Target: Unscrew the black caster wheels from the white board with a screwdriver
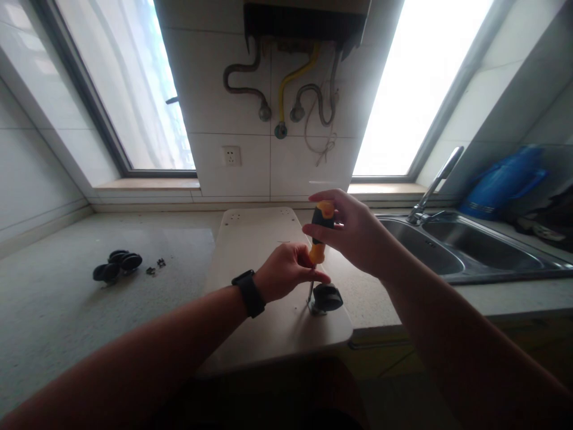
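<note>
My right hand [347,224] is closed around the yellow and black handle of a screwdriver [318,236], which stands nearly upright. Just below that, the thumb and fingers of my left hand [290,270] pinch round the screwdriver's shaft, and a black watch is on that wrist. The tip reaches down to the metal plate of a black caster wheel [328,297]. This caster sits near the front right corner of a pale board [250,251] with rounded corners. Whether a screw is under the tip cannot be made out.
On the left of the speckled countertop [179,239] lie several loose black casters [117,266] and small screws [156,266]. A steel double sink [483,245] with a faucet [436,185] is at right, beside a blue jug [505,182]. Pipes [282,89] hang on the wall.
</note>
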{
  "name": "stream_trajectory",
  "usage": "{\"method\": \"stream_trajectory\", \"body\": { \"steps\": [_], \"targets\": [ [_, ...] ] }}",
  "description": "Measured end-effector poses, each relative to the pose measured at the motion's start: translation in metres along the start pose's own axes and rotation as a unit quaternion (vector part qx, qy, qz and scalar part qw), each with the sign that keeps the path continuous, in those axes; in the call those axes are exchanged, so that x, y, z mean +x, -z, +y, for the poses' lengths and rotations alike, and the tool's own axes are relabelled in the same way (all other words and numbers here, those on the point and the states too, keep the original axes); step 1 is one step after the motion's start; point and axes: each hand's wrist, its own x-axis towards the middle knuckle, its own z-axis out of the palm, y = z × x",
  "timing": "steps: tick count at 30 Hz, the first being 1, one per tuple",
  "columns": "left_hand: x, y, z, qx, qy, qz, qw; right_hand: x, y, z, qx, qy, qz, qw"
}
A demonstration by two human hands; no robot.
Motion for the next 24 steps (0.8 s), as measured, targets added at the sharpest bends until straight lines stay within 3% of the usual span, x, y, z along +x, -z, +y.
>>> {"method": "stream_trajectory", "body": {
  "steps": [4, 9, 12, 16, 24],
  "targets": [
    [0.000, 0.004, 0.003, -0.003, -0.002, -0.003, 1.000, 0.000, -0.001, 0.000, 0.086, -0.009, -0.028, 0.996],
    [-0.006, 0.015, 0.008, -0.024, 0.010, -0.079, 0.997, 0.002, 0.001, 0.004, 0.179, 0.017, -0.093, 0.979],
    [-0.010, 0.017, 0.008, -0.034, 0.024, -0.098, 0.994, 0.002, 0.003, 0.004, 0.132, 0.021, -0.104, 0.985],
    [-0.011, 0.013, 0.005, -0.017, 0.013, -0.074, 0.997, -0.001, 0.003, -0.001, 0.029, -0.010, -0.109, 0.994],
    [-0.007, 0.007, 0.008, 0.004, 0.002, -0.029, 1.000, -0.003, -0.001, -0.005, -0.016, 0.007, -0.057, 0.998]
  ]
}}
